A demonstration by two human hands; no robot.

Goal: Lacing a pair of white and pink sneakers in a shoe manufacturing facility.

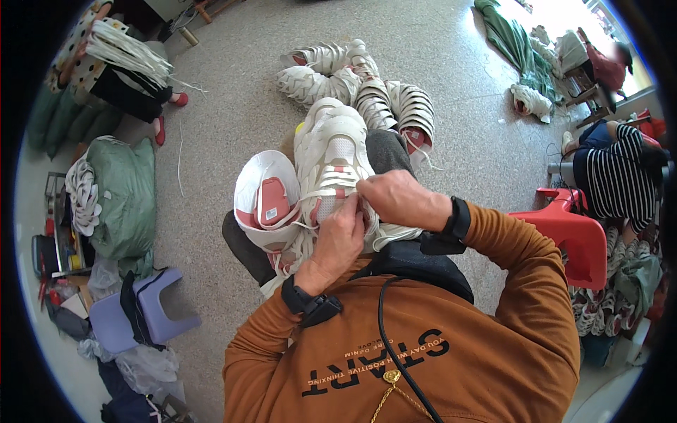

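Mid-lacing at frame centre: left hand (337, 240) and right hand (395, 199) both pinch-closed on the shoe (331, 151) lace (331, 189); next needs threading an eyelet.

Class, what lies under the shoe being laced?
Under the shoe, grey trouser legs show and a second shoe lies beside it. Both hands cover its lower laces.

Rust-orange long-sleeve sweatshirt with dark printed lettering across the chest. Black wrist strap with a small device on left hand (337, 243), same on right hand (400, 199). Black cable and thin gold chain hang down the chest.
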